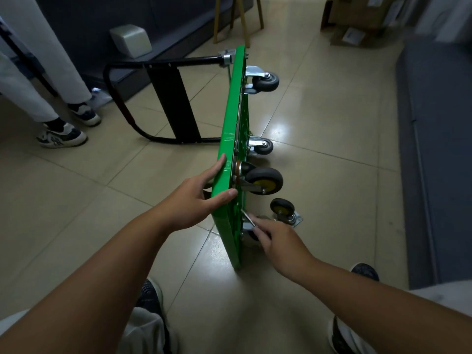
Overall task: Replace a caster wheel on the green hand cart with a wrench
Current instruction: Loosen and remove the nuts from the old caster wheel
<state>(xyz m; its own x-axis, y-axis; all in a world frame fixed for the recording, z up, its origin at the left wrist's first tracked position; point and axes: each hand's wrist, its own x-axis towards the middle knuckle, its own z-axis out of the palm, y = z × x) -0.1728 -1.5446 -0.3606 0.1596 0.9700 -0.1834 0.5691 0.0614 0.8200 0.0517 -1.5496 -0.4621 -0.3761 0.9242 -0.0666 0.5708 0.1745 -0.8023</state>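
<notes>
Green hand cart [231, 139] stands on its long edge on the tile floor [319, 118], deck vertical, running from 12 o'clock down to 6 through mid-frame, w/ all wheels facing 3 o'clock. Black handle [163, 98] is swung out toward 9 o'clock, low over the tiles. L hand [196, 198] holds the deck's top edge near the close end: thumb laid across the rim, index straight along it, other fingers drop over the 9 o'clock face & can't be seen. R hand [278, 241] sits at 4 o'clock from the L, fingers curled, pinching a thin silver wrench [247, 217]. Wrench's far end is up against the underside at the nearest corner. The corner caster [251, 235] there is mostly hidden under the fingers. Loose caster [283, 208], yellow hub, rests on its mount plate on the floor, wheel up, just beside the R hand at 1 o'clock & apart from the cart. Mounted yellow-hub caster [264, 180] is next along the deck, then a mid grey caster [265, 146] & a far grey caster [265, 83] toward 12. Bystander's sneakers [61, 136] & white trousers at 10 o'clock, cardboard boxes [357, 16] at 1 o'clock, wearer's own shoes [150, 295] at 6
</notes>
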